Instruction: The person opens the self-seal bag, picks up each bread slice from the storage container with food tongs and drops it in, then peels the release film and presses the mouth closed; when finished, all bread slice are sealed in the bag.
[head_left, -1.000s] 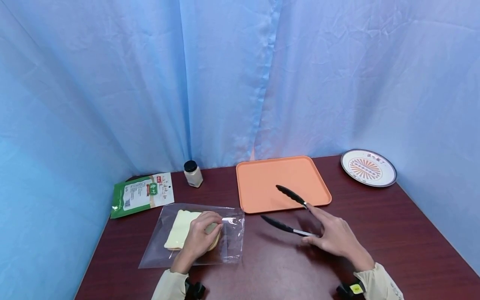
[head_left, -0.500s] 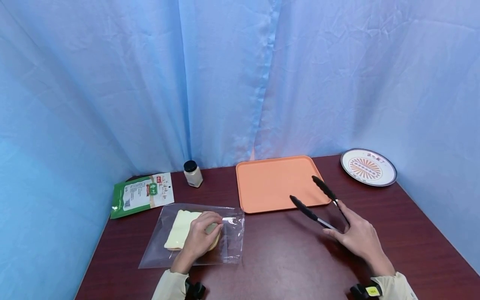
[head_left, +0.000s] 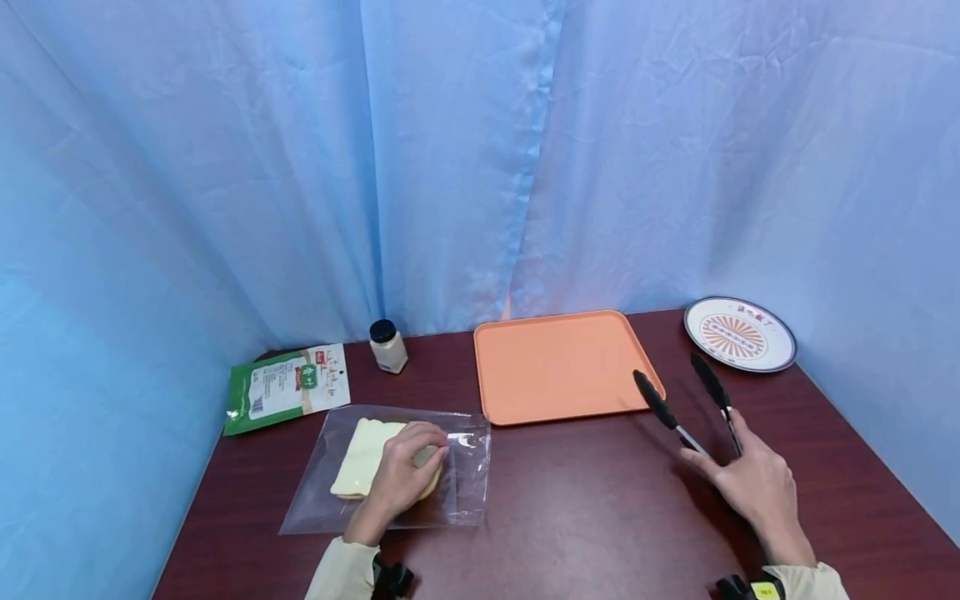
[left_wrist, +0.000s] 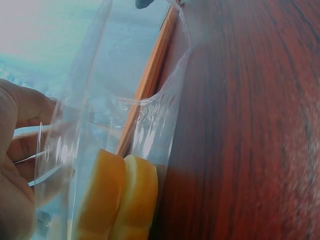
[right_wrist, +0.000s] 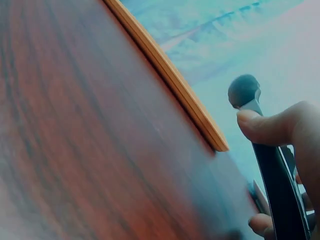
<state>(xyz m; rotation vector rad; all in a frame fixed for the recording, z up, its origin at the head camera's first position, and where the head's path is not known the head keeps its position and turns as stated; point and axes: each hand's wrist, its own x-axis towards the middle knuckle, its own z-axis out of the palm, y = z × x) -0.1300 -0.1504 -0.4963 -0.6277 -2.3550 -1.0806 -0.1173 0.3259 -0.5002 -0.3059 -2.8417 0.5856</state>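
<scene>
My left hand is over the right part of a clear plastic bag, its curled fingers pinching the film. Inside the bag lie bread slices, partly covered by that hand. Two thick yellow crust edges of the bread show through the raised film in the left wrist view. My right hand grips black-tipped metal tongs, thumb on one arm and fingers on the other. The tongs' arms are spread, with nothing between their tips. They point away from me, between the orange tray and the plate.
An orange tray lies at the back middle. At the back right is a patterned white plate. A small black-capped jar and a green and white packet stand and lie at the back left. Blue curtains enclose the table.
My right hand has carried the tongs to the right, from in front of the tray to beyond its right corner. The left hand and the bag have stayed in place.
</scene>
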